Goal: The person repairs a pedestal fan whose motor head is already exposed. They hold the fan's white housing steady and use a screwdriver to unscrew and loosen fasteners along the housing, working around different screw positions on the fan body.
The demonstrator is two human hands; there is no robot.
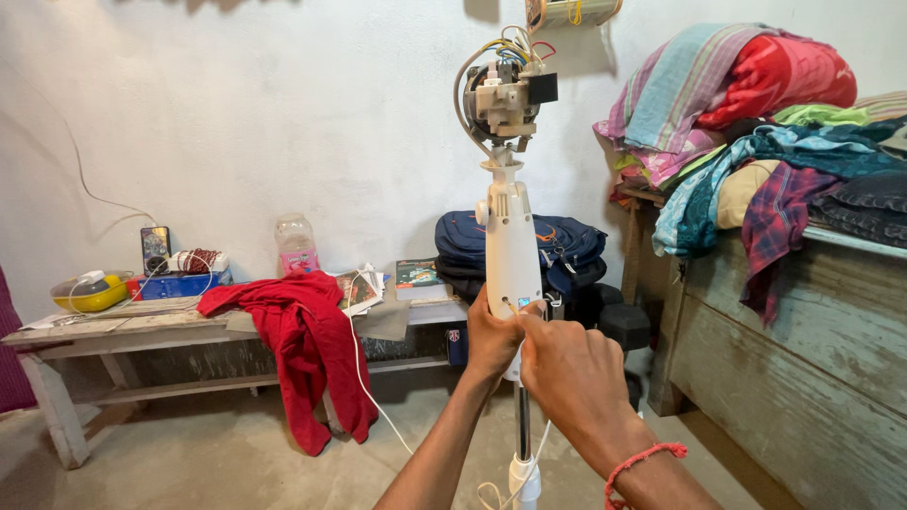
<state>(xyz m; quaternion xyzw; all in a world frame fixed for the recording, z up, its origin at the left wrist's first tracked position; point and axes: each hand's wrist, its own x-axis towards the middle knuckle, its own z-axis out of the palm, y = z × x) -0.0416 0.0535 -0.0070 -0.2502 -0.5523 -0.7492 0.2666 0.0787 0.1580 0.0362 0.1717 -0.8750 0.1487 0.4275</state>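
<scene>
Head view: stripped pedestal fan (pixel 511 236) stands upright mid-frame, white neck housing on a dark pole (pixel 521 425). Bare motor (pixel 503 94) on top, no blades or guard, loose coloured wires (pixel 515 45) sprouting above it.

Left hand (pixel 491 338) wraps the lower end of the white housing from its left side, fingers closed around it. Right hand (pixel 572 373) sits just right of it and in front, fingers (pixel 531 326) pinched together against the lower front of the housing; can't tell if there is anything small between them. Red thread band (pixel 642 461) on the right wrist. White cord (pixel 529 467) hangs beside the pole down to a white collar (pixel 524 472).

Left: low wooden surface (pixel 170 326) against the wall. On it: red cloth (pixel 302 349) draped over the front edge, yellow bowl (pixel 90 295), blue box (pixel 179 283), clear plastic bottle (pixel 296 244), a book (pixel 419 277), loose papers (pixel 364 288). Dark blue backpack (pixel 567 247) behind the fan, against the wall.

Right: wooden chest (pixel 803 368) with a heap of folded blankets and clothes (pixel 756 104) on top, some hanging over its front.
</scene>
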